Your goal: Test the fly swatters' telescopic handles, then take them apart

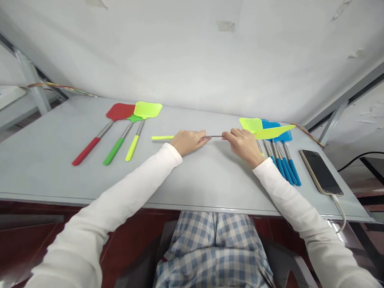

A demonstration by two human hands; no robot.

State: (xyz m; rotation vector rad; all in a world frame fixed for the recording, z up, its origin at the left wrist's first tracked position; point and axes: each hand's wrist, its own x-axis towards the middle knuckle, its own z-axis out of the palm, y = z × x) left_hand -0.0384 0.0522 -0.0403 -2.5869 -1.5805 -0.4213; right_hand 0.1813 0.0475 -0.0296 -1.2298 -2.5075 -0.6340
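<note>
A yellow-green fly swatter point(273, 131) lies sideways between my hands, a little above the table, with its thin metal rod drawn out. My left hand point(188, 142) is closed round the rod near the yellow grip, which sticks out to the left. The fingers of my right hand point(242, 144) pinch the rod nearer the head, which points right. Behind my right hand rest another yellow-green swatter point(250, 124) and several blue swatters point(287, 158). To the left lie a red swatter point(119, 112), a green swatter point(116, 147) and a yellow-green swatter point(147, 110).
A phone point(321, 171) with a white cable point(340, 208) lies at the right of the grey table point(193, 182). The white wall point(194, 68) rises behind the table. Thin coloured wires point(64, 88) run along the back left, beside a metal frame post point(32, 81).
</note>
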